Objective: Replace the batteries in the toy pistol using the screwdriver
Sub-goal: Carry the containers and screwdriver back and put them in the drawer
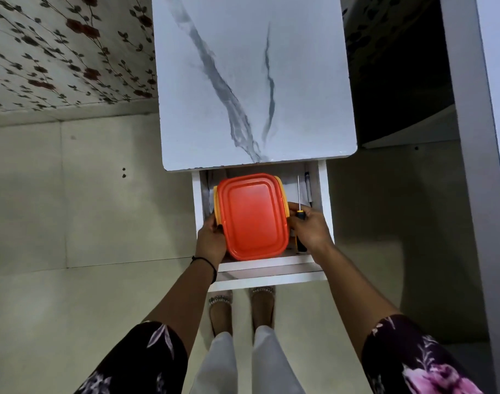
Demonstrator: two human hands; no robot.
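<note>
The screwdriver (298,191) may slip loose or the box (253,216) tip, since the right hand (308,226) clamps both at once. The left hand (212,237) grips the box's 9 o'clock side. The screwdriver lies at the box's 3 o'clock, shaft toward 12, above the open drawer (268,265). No toy pistol shows.

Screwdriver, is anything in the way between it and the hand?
Nothing visible is. The right hand lies over the screwdriver handle and seems to grip it, inside the open drawer, while also pressing the orange box that the left hand holds.
</note>
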